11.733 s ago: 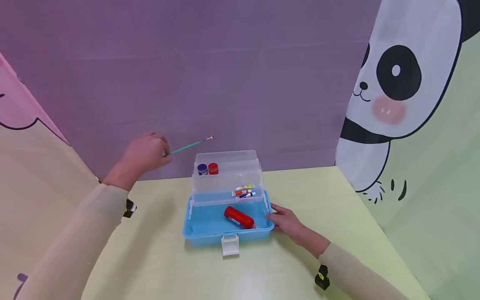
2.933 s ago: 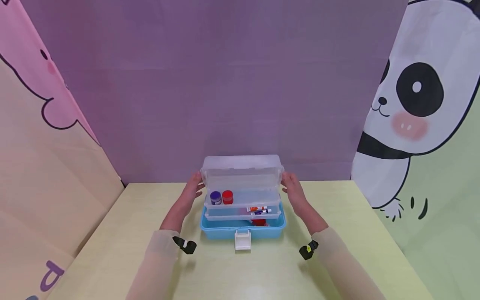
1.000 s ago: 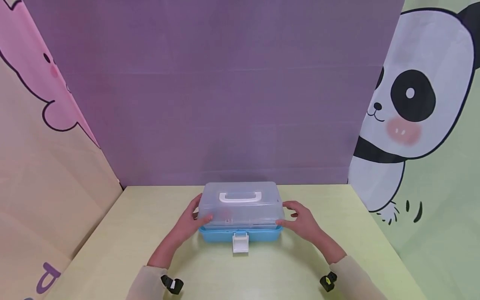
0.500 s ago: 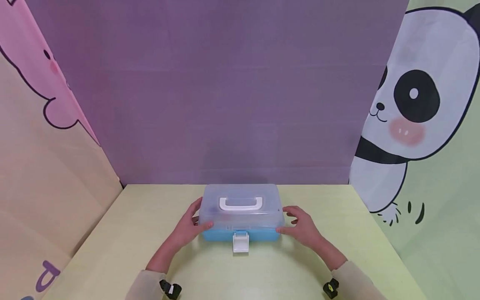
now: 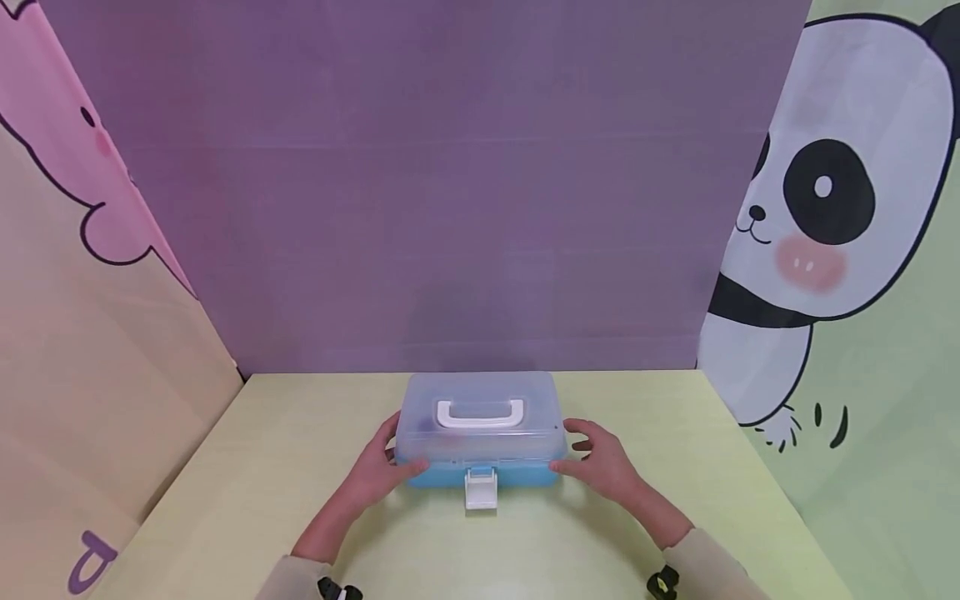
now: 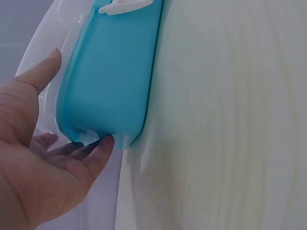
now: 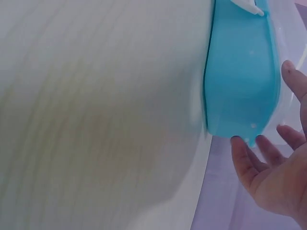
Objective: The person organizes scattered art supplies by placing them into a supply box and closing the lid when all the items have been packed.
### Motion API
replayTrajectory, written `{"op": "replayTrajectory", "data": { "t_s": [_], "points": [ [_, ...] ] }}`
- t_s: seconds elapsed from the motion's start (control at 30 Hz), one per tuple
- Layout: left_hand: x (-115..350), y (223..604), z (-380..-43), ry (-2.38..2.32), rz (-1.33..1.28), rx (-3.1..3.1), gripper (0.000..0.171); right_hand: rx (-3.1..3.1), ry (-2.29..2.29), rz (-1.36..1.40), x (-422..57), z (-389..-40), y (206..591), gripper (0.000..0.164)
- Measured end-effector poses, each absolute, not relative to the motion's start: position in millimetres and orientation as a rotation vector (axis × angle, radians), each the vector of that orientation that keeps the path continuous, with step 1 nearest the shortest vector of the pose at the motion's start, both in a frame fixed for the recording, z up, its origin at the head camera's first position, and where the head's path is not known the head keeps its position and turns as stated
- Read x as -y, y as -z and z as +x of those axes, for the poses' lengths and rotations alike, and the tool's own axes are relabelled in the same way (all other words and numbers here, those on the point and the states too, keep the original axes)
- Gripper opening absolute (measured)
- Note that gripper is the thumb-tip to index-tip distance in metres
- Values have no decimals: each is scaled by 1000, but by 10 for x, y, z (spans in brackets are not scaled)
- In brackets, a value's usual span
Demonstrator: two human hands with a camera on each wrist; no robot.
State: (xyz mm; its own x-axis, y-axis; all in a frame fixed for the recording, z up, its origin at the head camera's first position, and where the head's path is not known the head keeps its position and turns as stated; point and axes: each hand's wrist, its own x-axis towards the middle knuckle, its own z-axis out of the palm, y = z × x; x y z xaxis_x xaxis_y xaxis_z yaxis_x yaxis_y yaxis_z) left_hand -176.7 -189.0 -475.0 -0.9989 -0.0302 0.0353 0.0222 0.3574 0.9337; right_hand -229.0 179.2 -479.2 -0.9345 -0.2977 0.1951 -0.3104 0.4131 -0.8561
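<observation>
A plastic storage box (image 5: 525, 475) with a light-blue base stands on the table. Its translucent lid (image 5: 480, 446) lies down over the base, a white handle (image 5: 480, 422) on top. At the front, the white latch (image 5: 481, 492) hangs down, unfastened. My left hand (image 5: 372, 473) is at the box's left end, thumb across the front corner; in the left wrist view its fingertips (image 6: 106, 143) touch the end wall. At the right end is my right hand (image 5: 606, 467), thumb by the front corner, fingers loosely bent beside the wall (image 7: 240, 96). The contents are hidden under the lid.
The pale wooden table (image 5: 480, 558) reaches back to a purple backdrop (image 5: 450, 183). Printed side panels flank it, with a panda (image 5: 825, 275) on the right and a pink figure (image 5: 60, 125) on the left.
The left hand earlier held a paintbrush beside the unfolded box, where jars, paint tubes and a red bottle showed. Both hands then brought the trays and lid down onto the base.
</observation>
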Motion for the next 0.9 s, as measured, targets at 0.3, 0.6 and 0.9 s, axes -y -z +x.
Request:
{"op": "replayTrajectory", "data": {
  "t_s": [0.3, 0.6, 0.9],
  "points": [
    [1812, 4787, -1768, 1664, 26, 2578, 90, 2632, -1742, 509, -1787, -2260, 4761, 66],
    [1796, 4770, -1734, 1650, 21, 2567, 88, 2637, -1755, 474, -1736, -2235, 4763, 61],
    [1805, 4795, -1731, 1651, 38, 2549, 87, 2645, -1778, 444, -1702, -2200, 4733, 62]
  ]
}}
